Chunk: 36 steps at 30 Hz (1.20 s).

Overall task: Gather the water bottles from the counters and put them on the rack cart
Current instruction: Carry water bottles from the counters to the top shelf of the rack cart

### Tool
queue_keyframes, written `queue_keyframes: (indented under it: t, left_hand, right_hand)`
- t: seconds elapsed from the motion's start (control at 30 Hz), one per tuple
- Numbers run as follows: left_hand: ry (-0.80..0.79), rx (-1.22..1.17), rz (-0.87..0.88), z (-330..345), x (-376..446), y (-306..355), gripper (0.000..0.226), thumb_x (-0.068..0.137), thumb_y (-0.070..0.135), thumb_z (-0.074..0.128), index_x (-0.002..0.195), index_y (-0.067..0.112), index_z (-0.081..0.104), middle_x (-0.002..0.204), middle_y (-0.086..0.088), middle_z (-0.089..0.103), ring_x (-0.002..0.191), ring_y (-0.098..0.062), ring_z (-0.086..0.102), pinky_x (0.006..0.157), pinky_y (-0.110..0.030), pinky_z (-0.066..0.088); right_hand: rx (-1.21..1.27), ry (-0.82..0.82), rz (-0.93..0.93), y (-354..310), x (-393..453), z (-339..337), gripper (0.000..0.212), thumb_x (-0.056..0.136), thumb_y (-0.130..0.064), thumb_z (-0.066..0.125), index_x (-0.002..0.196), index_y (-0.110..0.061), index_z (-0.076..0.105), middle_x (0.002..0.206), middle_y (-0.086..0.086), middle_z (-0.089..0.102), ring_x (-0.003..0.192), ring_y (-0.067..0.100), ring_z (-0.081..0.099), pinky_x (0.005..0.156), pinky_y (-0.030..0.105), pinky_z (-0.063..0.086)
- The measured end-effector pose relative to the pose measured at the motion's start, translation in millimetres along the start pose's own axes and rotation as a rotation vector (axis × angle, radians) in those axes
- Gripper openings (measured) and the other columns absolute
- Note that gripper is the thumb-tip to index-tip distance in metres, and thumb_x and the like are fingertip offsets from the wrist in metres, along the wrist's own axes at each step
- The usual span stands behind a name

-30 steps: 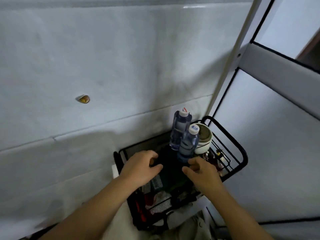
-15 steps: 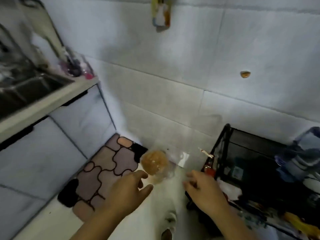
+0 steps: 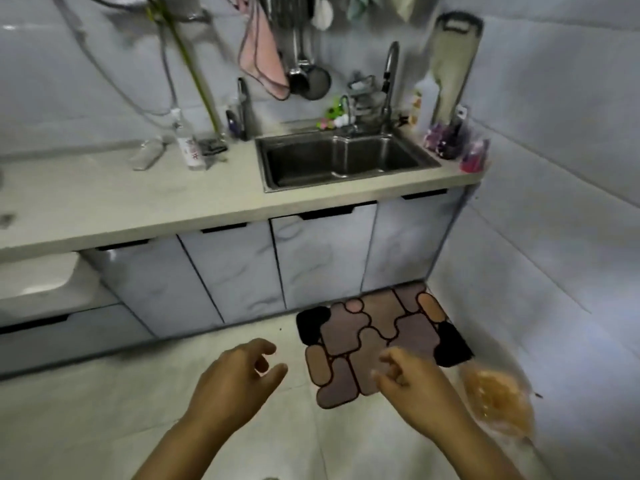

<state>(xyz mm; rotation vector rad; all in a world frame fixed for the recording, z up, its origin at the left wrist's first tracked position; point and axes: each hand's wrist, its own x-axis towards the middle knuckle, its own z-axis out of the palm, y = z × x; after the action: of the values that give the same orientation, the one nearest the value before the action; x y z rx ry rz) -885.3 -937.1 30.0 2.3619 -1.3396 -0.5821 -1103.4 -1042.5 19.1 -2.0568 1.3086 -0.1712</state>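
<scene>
A clear water bottle (image 3: 189, 152) with a red-lettered label stands on the beige counter (image 3: 131, 199) left of the sink. Another clear bottle (image 3: 148, 154) lies on its side just left of it. My left hand (image 3: 239, 379) and my right hand (image 3: 410, 379) hover over the floor in front of the cabinets, both empty with fingers loosely curled and apart. The rack cart is out of view.
A steel sink (image 3: 343, 161) with a faucet (image 3: 389, 81) is set in the counter. Cloths and utensils hang on the wall above. A patterned floor mat (image 3: 377, 337) lies by the cabinets, and a plastic bag (image 3: 495, 400) of orange contents sits at the right wall.
The view has swung left from the rack cart with its two bottles to the sink counter. Both hands left the cart and now hang empty over the floor.
</scene>
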Motion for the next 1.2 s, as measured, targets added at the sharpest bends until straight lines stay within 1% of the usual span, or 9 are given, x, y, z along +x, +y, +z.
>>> queue_keyframes:
  t: [0.07, 0.2, 0.3, 0.5, 0.67, 0.8, 0.9, 1.03, 1.2]
  left_hand:
    - [0.024, 0.000, -0.026, -21.8, 18.4, -28.8, 0.037, 0.081, 0.050, 0.056, 0.114, 0.033, 0.056, 0.095, 0.012, 0.062, 0.086, -0.008, 0.060, 0.078, -0.027, 0.049]
    - [0.067, -0.009, -0.040, -61.3, 59.4, -77.9, 0.038, 0.081, 0.050, 0.057, 0.115, 0.034, 0.056, 0.095, 0.013, 0.061, 0.086, -0.007, 0.059, 0.073, -0.025, 0.047]
    - [0.089, -0.032, -0.053, -87.6, 89.2, -109.2, 0.038, 0.082, 0.048, 0.057, 0.117, 0.032, 0.055, 0.097, 0.012, 0.061, 0.085, -0.007, 0.059, 0.076, -0.026, 0.049]
    - [0.123, -0.067, -0.121, -125.2, 141.2, -163.2, 0.039, 0.083, 0.048, 0.056, 0.119, 0.032, 0.054, 0.098, 0.013, 0.060, 0.084, -0.004, 0.059, 0.078, -0.025, 0.052]
    - [0.169, -0.108, -0.195, -146.6, 199.7, -196.2, 0.040, 0.082, 0.047, 0.057, 0.119, 0.031, 0.054, 0.101, 0.010, 0.061, 0.086, -0.006, 0.059, 0.082, -0.029, 0.053]
    - [0.209, -0.140, -0.246, -165.0, 259.9, -217.1, 0.042, 0.082, 0.047, 0.058, 0.121, 0.030, 0.053, 0.108, 0.009, 0.061, 0.087, -0.005, 0.058, 0.079, -0.025, 0.052]
    - [0.202, -0.144, -0.268, -185.1, 307.1, -225.5, 0.047, 0.080, 0.051, 0.059, 0.123, 0.032, 0.051, 0.115, 0.011, 0.059, 0.090, -0.003, 0.056, 0.079, -0.021, 0.049]
    - [0.200, -0.139, -0.280, -211.9, 372.0, -233.4, 0.048, 0.080, 0.051, 0.059, 0.123, 0.031, 0.052, 0.121, 0.011, 0.058, 0.091, -0.001, 0.054, 0.077, -0.016, 0.043]
    - [0.224, -0.153, -0.296, -236.3, 440.8, -249.3, 0.047, 0.082, 0.049, 0.058, 0.123, 0.028, 0.053, 0.124, 0.009, 0.058, 0.096, -0.005, 0.057, 0.083, -0.021, 0.048]
  right_hand:
    - [-0.001, 0.010, -0.027, -36.8, 29.1, 16.2, 0.034, 0.089, -0.040, 0.051, 0.118, -0.023, 0.053, 0.097, -0.003, 0.059, 0.092, 0.015, 0.057, 0.082, 0.030, 0.049]
    - [0.026, 0.013, -0.089, -101.3, 85.6, 52.5, 0.035, 0.087, -0.039, 0.055, 0.116, -0.020, 0.056, 0.094, -0.004, 0.060, 0.088, 0.014, 0.057, 0.081, 0.031, 0.050]
    - [0.037, -0.003, -0.135, -143.7, 126.9, 77.1, 0.035, 0.086, -0.037, 0.057, 0.116, -0.019, 0.057, 0.096, 0.000, 0.063, 0.085, 0.014, 0.058, 0.078, 0.031, 0.051]
    - [0.036, -0.082, -0.214, -212.7, 199.1, 111.1, 0.034, 0.085, -0.041, 0.056, 0.113, -0.022, 0.057, 0.093, -0.005, 0.062, 0.081, 0.009, 0.056, 0.069, 0.022, 0.046]
    - [0.039, -0.140, -0.279, -259.1, 275.9, 129.9, 0.035, 0.084, -0.038, 0.058, 0.114, -0.020, 0.058, 0.095, -0.002, 0.063, 0.085, 0.013, 0.059, 0.079, 0.030, 0.051]
    - [0.070, -0.164, -0.297, -295.1, 350.4, 137.5, 0.038, 0.083, -0.038, 0.061, 0.117, -0.020, 0.058, 0.093, -0.001, 0.063, 0.084, 0.016, 0.061, 0.080, 0.037, 0.054]
    - [0.069, -0.155, -0.334, -323.0, 409.1, 134.2, 0.036, 0.083, -0.037, 0.060, 0.116, -0.022, 0.057, 0.091, -0.003, 0.062, 0.080, 0.012, 0.059, 0.076, 0.031, 0.053]
    - [0.078, -0.163, -0.374, -358.6, 482.3, 124.7, 0.035, 0.084, -0.037, 0.059, 0.116, -0.022, 0.056, 0.092, -0.003, 0.063, 0.081, 0.011, 0.059, 0.077, 0.026, 0.050]
    - [0.095, -0.159, -0.383, -393.0, 552.6, 121.4, 0.041, 0.085, -0.037, 0.059, 0.122, -0.020, 0.052, 0.107, 0.003, 0.064, 0.092, 0.014, 0.058, 0.081, 0.024, 0.047]
